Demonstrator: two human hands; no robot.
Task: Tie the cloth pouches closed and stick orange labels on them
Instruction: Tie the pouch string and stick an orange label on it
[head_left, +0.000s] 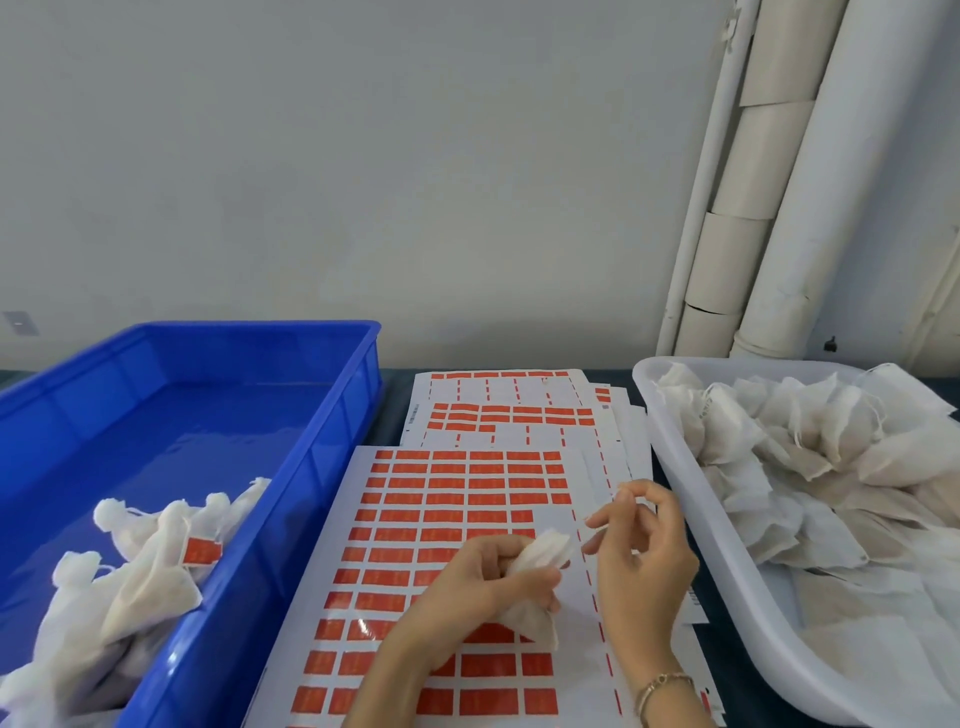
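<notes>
Nearest, the left hand (467, 577) is gripping a cloth pouch (545, 551) over the label sheet (441, 499). The right hand (644, 561) is curling its fingers beside it; whether it is pinching anything, I cannot tell. Tied pouches (145, 566) are lying in the blue tray (322, 467) on the left, and loose pouches (810, 447) are filling the white tub (675, 457) on the right.

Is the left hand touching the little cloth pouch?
Touching. The head view shows the left hand with its fingers curled round the pouch, gripping it above the sticker sheet.
</notes>
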